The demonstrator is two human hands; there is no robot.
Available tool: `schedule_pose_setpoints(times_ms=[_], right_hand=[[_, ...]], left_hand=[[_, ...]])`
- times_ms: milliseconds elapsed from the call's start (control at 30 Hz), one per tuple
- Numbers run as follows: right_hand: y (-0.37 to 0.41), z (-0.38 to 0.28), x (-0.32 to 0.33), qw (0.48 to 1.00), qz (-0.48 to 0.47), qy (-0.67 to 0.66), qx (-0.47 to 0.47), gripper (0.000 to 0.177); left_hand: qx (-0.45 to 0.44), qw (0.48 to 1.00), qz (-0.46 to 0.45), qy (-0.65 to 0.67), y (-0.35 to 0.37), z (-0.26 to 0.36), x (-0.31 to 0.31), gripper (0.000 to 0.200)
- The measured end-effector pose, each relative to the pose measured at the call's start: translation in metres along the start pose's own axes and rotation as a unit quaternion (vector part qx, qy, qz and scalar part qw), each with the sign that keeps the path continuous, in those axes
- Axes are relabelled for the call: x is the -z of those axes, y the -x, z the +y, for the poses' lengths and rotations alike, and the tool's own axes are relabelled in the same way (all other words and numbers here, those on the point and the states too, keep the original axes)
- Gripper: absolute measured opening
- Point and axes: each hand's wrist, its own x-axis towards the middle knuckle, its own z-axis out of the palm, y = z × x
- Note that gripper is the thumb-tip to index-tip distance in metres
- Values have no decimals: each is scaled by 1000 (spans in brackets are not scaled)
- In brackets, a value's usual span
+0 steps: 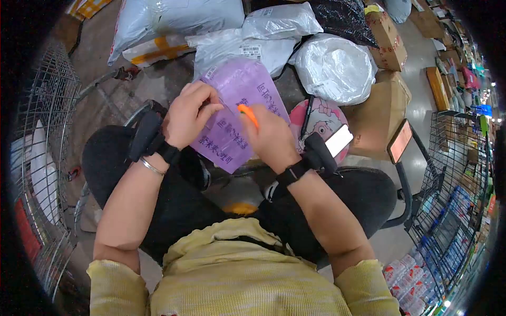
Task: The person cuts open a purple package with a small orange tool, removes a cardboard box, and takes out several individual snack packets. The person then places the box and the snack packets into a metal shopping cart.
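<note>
A purple mailing bag (237,116) with dark printed characters lies in front of me, above my knees. My left hand (192,113) is closed on its left edge, thumb and fingers pinched together on the plastic. On the right, my right hand (271,137) grips a small orange cutter (247,113), its tip close to the bag's surface. Fingers hide most of the cutter, so I cannot see its blade. A white label (211,72) shows near the bag's upper left edge.
Wrapped parcels (334,68) and a large white sack (176,26) lie beyond the bag. A round pink cartoon pad (316,124) holds a black pen (307,116). A phone (399,141) is mounted at right. Wire carts (448,200) flank both sides; cardboard boxes (385,42) stand far right.
</note>
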Motion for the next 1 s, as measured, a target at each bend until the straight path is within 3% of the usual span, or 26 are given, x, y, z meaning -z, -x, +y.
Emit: schedule_pose_setpoints(times_ms=[200, 333, 400, 433, 533, 600, 667, 733, 867, 933, 967, 1000], right_hand=[[0, 27, -7, 998, 11, 10, -56, 26], [4, 38, -20, 998, 6, 8, -59, 27], [4, 42, -25, 999, 1, 1, -48, 27], [3, 44, -27, 999, -5, -6, -42, 27], [1, 42, -26, 999, -18, -16, -23, 27], [-1, 35, -23, 999, -18, -24, -22, 27], [-8, 28, -17, 999, -17, -30, -21, 27], [-11, 25, -8, 998, 35, -8, -59, 25], [-25, 31, 20, 984, 40, -34, -168, 26], [-22, 53, 16, 988, 130, 56, 62, 30], [-22, 55, 6, 989, 101, -104, -37, 32], [-15, 58, 5, 994, 93, 29, 40, 32]], left_hand=[[-42, 998, 12, -52, -23, -39, -3, 22], [26, 991, -35, -123, -21, -64, -5, 39], [4, 985, -96, -143, -12, -80, -17, 37], [77, 977, -121, -159, -13, -79, -15, 29], [123, 978, -97, -138, -17, -87, -17, 21], [84, 977, -62, -184, -13, -90, -24, 17], [140, 984, -64, -87, -12, -87, -30, 16], [138, 985, -80, -63, -11, -76, -29, 14], [76, 989, -121, -34, 2, -55, -30, 15], [36, 984, -164, -58, 8, -65, -41, 19], [26, 988, -153, -7, 11, -55, -41, 14], [-22, 988, -149, 16, 13, -54, -46, 14]])
